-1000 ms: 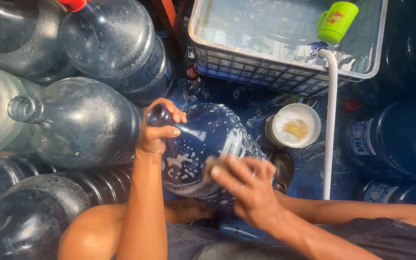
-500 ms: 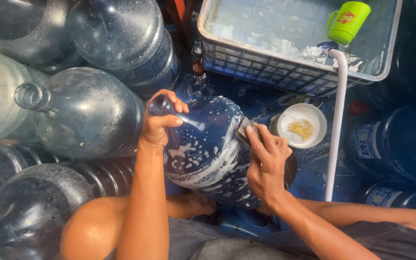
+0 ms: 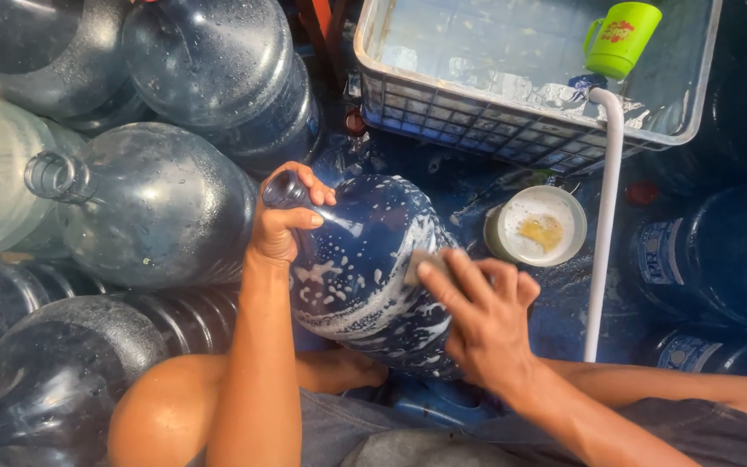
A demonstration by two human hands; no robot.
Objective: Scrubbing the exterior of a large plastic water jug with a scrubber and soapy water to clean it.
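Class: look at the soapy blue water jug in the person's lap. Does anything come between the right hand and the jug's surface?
Yes. A small scrubbing pad lies under the right hand's fingers, pressed on the soapy jug. The left hand grips its neck directly.

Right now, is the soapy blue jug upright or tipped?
Tipped: the jug lies sideways, its neck in the left hand, pointing away from the person.

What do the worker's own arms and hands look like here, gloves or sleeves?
Both are bare: no gloves, sleeves, watch or rings visible. The left hand and right hand each lead to an uncovered forearm. A few white soap flecks cling near the right fingers.
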